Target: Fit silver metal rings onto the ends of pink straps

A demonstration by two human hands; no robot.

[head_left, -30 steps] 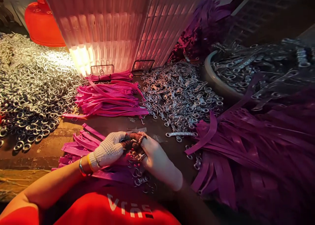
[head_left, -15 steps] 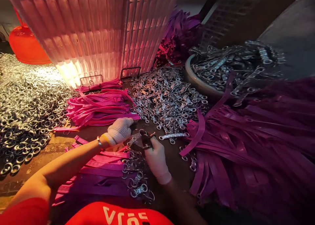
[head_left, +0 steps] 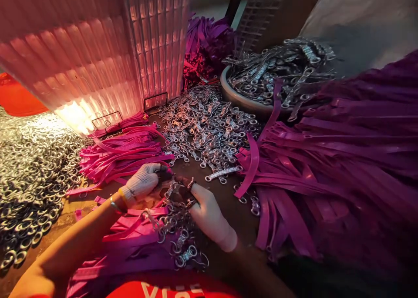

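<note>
Work piece: a pink flat plastic strap with a metal swivel clip at its end [head_left: 148, 214] lies near centre, just in front of me, under my hands.
Left hand: my left hand in a white knitted glove [head_left: 143, 182] is curled, fingertips pressed together on the small metal parts at the strap's end; I cannot tell exactly which piece they pinch.
Right hand: my right hand in a pale smooth glove [head_left: 209, 215] meets the left, dark fingertips closed on the same cluster of metal.
Finished bundle: a stack of pink-purple straps with clips attached [head_left: 146, 246] lies nearest me, under my wrists.
Loose straps: a fan of bright pink straps [head_left: 124, 152] lies just beyond my left hand.
Clips: a heap of silver swivel clips [head_left: 209, 128] lies further off at centre; a round grey bowl of more clips [head_left: 238, 98] is far right.
Rings: a wide pile of silver metal rings [head_left: 29, 167] is at left.
Purple straps: a large heap of dark purple straps [head_left: 326, 159] fills the right.
Crate: a ribbed translucent plastic crate [head_left: 98, 50] stands far left.
Writing: white letters on my red shirt [head_left: 173, 289], cut off and unreadable.
</note>
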